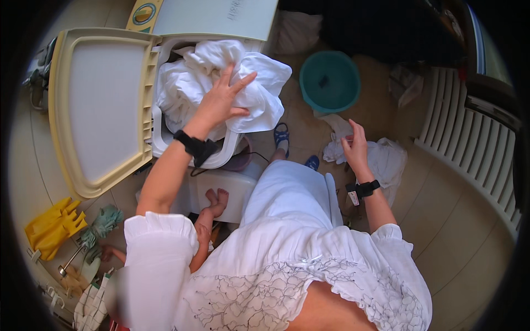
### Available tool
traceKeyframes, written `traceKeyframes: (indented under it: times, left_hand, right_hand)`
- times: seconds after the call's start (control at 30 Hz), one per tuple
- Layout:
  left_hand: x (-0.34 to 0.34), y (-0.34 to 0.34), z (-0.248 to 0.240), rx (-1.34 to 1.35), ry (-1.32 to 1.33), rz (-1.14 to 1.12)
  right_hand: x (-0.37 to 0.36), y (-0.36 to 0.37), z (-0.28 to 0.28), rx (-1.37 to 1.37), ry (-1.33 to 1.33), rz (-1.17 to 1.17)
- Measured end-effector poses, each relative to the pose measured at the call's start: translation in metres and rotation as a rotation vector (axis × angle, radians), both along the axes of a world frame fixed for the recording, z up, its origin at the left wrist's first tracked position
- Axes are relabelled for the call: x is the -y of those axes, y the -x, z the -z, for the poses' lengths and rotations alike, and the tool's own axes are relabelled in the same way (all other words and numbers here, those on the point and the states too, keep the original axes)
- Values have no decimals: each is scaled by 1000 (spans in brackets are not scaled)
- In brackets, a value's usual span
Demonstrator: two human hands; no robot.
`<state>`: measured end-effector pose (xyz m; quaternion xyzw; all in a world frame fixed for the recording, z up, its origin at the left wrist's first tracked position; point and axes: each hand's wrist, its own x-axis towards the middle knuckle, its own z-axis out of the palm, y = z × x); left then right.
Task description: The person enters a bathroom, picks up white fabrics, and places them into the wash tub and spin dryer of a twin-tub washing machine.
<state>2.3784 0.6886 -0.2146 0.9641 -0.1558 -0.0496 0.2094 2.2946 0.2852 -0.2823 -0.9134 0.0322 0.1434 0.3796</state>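
Observation:
A heap of white laundry (185, 91) fills the mouth of a machine like a washing machine (215, 19). Its cream-framed lid (105, 110) is swung open to the left. My left hand (223, 102) rests on the laundry with fingers spread, and a loose flap of white cloth hangs over the rim to the right. Lower and to the right, my right hand (356, 143) is raised, thumb and fingers apart, with nothing visible in it. Crumpled white cloth (386, 163) lies on the floor beneath it. Both wrists wear black bands.
A teal basin (329, 81) with a small dark thing inside stands on the floor ahead. A white slatted rack (469, 138) is at the right. Yellow rubber gloves (52, 226) hang at the left. Another person's bare leg (212, 212) is close by my left side.

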Motion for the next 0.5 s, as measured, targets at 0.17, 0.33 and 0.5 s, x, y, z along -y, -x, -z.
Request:
traceKeyframes:
  times: [0.17, 0.33, 0.5]
  left_hand:
    - [-95, -30, 46, -12, 149, -268]
    - [-200, 20, 95, -312, -512, -491]
    - [-85, 6, 20, -315, -225, -320]
  right_hand:
    - [41, 33, 25, -86, -101, 156]
    - [88, 66, 71, -122, -89, 256]
    - [149, 157, 153, -236, -183, 489]
